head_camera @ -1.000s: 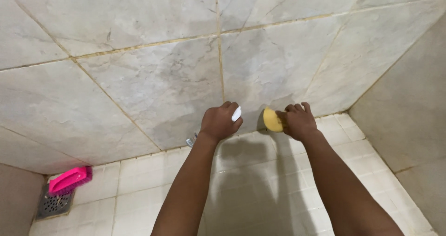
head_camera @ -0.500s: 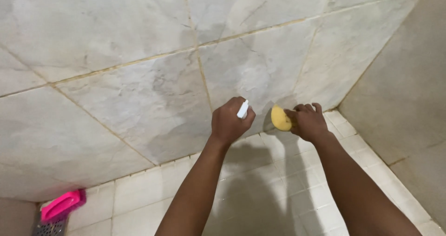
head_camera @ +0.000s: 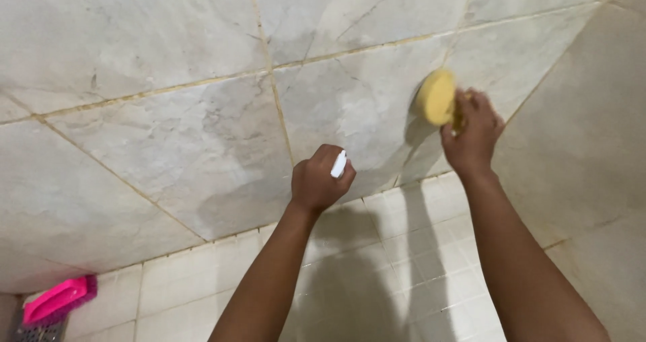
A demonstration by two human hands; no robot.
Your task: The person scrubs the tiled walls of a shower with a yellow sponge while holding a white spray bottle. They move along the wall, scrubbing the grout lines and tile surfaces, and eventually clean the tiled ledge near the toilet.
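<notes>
A yellow sponge [head_camera: 436,97] is pressed to the marble wall [head_camera: 168,133] by the right hand [head_camera: 471,137], fingers closed around it. Left of the sponge and lower, a white spray bottle [head_camera: 338,164] is gripped in the left hand [head_camera: 319,180], fingers curled tight. Far left of the sponge, a pink brush [head_camera: 57,298] lies beside a floor drain [head_camera: 37,330].

Large pale marbled wall tiles [head_camera: 168,147] with yellowed grout lines meet a floor [head_camera: 377,248] of small cream tiles. At the floor's lower left corner, a bright pink brush [head_camera: 57,300] lies beside a metal drain grate [head_camera: 37,330]
</notes>
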